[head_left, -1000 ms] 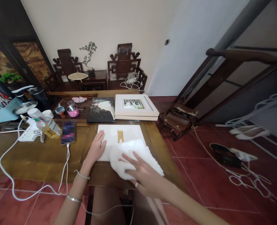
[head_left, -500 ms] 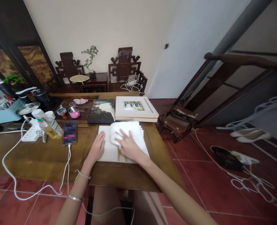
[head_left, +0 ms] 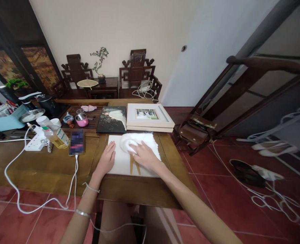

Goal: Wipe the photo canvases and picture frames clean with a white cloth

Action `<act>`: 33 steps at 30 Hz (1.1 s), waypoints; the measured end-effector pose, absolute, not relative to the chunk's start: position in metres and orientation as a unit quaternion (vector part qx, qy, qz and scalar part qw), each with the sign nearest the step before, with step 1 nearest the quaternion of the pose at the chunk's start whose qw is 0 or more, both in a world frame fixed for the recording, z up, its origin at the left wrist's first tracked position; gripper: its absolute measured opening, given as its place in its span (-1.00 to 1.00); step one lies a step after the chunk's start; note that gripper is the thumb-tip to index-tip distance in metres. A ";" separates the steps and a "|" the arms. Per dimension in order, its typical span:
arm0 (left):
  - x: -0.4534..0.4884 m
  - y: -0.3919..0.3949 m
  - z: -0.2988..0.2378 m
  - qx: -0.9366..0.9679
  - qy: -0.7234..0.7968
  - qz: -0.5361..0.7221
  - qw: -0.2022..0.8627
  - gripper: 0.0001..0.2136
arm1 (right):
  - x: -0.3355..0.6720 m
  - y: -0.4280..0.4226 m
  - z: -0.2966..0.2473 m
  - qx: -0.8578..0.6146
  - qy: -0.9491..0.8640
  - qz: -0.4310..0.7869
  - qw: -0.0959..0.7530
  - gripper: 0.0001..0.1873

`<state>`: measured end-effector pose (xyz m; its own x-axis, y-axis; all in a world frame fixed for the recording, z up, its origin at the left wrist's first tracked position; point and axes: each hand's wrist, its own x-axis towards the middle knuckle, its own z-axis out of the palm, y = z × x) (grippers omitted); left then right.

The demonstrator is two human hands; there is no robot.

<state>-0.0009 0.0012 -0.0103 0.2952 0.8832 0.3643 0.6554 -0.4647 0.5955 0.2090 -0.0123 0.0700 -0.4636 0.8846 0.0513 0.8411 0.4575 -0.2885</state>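
Note:
A flat white board [head_left: 119, 166] lies on the wooden table before me, with two tan strips [head_left: 134, 166] forming an upside-down V on it. My left hand [head_left: 107, 158] rests flat on the board's left edge, fingers stretched out together. On the board's upper right part is a white towel [head_left: 148, 138], spread on the right and bunched on the left. Gripping the bunched part is my right hand [head_left: 145, 156], its fingers bent into the cloth and partly hidden.
Behind the board lie a dark photo panel [head_left: 111, 120] and stacked pale frames [head_left: 150, 118]. To the left are a phone [head_left: 77, 142] on a white cable, a bottle [head_left: 59, 138], a power strip [head_left: 35, 140] and a pink cup [head_left: 81, 120]. A brown bag [head_left: 194, 132] sits right.
My right hand has shifted slightly right, its fingers going from spread over the towel to gathered in it. The towel is more bunched, and more of the tan strips shows. My left hand stays put.

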 end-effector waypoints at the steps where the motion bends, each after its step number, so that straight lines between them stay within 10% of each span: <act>1: -0.001 0.002 -0.010 0.786 0.490 0.337 0.172 -0.59 | 0.201 -0.002 0.066 -0.523 -0.842 0.096 0.096 -0.59; 15: -0.001 0.000 -0.010 0.785 0.491 0.334 0.177 -0.59 | 0.215 -0.099 0.071 -0.339 -0.922 0.165 0.087 -0.66; 26: 0.001 -0.004 0.006 0.684 0.504 0.435 0.297 -0.55 | 0.171 0.008 0.059 -0.541 -0.834 0.055 0.088 -0.59; 33: 0.001 -0.008 0.011 0.623 0.506 0.497 0.329 -0.49 | 0.170 -0.057 0.072 -0.295 -0.946 0.097 0.091 -0.71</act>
